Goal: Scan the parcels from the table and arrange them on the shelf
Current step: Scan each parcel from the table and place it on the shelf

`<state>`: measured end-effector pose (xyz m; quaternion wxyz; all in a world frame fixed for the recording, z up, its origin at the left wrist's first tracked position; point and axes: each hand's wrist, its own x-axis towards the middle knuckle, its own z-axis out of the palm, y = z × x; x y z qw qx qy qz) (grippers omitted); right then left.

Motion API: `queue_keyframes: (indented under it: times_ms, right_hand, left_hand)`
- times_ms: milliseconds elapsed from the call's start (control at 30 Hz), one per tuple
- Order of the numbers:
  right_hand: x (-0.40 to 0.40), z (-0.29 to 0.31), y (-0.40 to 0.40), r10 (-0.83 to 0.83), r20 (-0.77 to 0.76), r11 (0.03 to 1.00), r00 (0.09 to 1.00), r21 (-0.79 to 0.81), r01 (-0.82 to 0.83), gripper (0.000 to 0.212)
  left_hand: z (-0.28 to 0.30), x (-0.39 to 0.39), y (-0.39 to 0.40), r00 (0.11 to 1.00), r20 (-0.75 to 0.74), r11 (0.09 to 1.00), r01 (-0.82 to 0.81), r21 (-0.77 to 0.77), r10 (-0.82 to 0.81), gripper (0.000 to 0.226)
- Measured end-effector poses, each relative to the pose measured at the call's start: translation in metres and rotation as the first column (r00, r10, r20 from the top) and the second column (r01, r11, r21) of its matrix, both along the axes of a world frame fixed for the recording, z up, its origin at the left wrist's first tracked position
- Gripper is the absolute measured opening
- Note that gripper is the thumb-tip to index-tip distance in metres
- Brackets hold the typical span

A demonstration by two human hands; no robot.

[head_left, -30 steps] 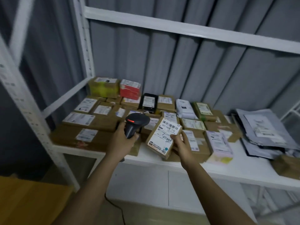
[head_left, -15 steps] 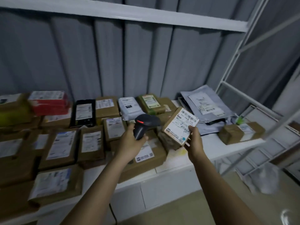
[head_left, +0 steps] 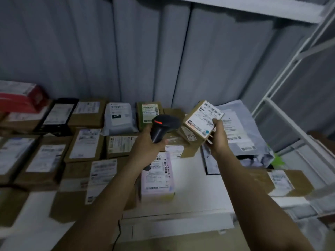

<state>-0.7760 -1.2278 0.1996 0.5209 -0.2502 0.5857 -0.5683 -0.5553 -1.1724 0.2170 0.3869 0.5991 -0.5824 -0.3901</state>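
Observation:
My left hand (head_left: 146, 144) grips a black handheld barcode scanner (head_left: 162, 126) with a red light on its head, held above the parcels. My right hand (head_left: 218, 137) holds a small brown cardboard parcel (head_left: 201, 122) by its lower right edge, its white barcode label tilted up toward me. The scanner head sits just left of that parcel. Both hover over a white shelf surface (head_left: 195, 178) covered with several labelled parcels.
Brown boxes (head_left: 85, 144) fill the left side, with a red box (head_left: 20, 98) at the far left and a black packet (head_left: 58, 115). A pink-edged parcel (head_left: 157, 174) lies under my left wrist. Grey mailer bags (head_left: 241, 131) and a brown box (head_left: 286, 180) lie right, beside a white rack post (head_left: 282, 91).
The view has swung right along the shelf and closer to it. Both hands moved right with the scanner and the small parcel, which is now raised and tilted further back.

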Motion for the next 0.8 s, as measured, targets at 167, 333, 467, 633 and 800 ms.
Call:
queue_keyframes:
  times_ms: [167, 333, 467, 633, 800]
  right_hand:
    - [0.001, -0.001, -0.060, 0.172, -0.075, 0.985, 0.982, 0.009, -0.172, 0.034]
    - [0.006, -0.011, -0.106, 0.206, -0.081, 0.979, 0.975, 0.019, -0.205, 0.041]
    - [0.009, -0.024, -0.136, 0.200, -0.097, 0.980, 0.975, 0.045, -0.196, 0.041]
    - [0.004, -0.033, -0.174, 0.331, -0.173, 0.940, 0.928, 0.148, -0.308, 0.024]
    - [0.010, -0.043, -0.202, 0.495, -0.219, 0.863, 0.841, 0.235, -0.447, 0.036]
  left_hand:
    - [-0.001, -0.007, -0.016, 0.993, -0.031, 0.992, -0.116, 0.049, 0.117, 0.043]
    - [-0.006, -0.003, -0.029, 0.981, -0.044, 0.981, -0.188, 0.041, 0.190, 0.032]
    - [-0.008, 0.001, -0.033, 0.962, -0.039, 0.962, -0.267, 0.060, 0.269, 0.033]
    - [-0.004, -0.002, -0.032, 0.940, 0.011, 0.937, -0.341, 0.079, 0.341, 0.026]
    - [-0.003, -0.012, -0.029, 0.875, 0.029, 0.873, -0.484, 0.067, 0.483, 0.025]
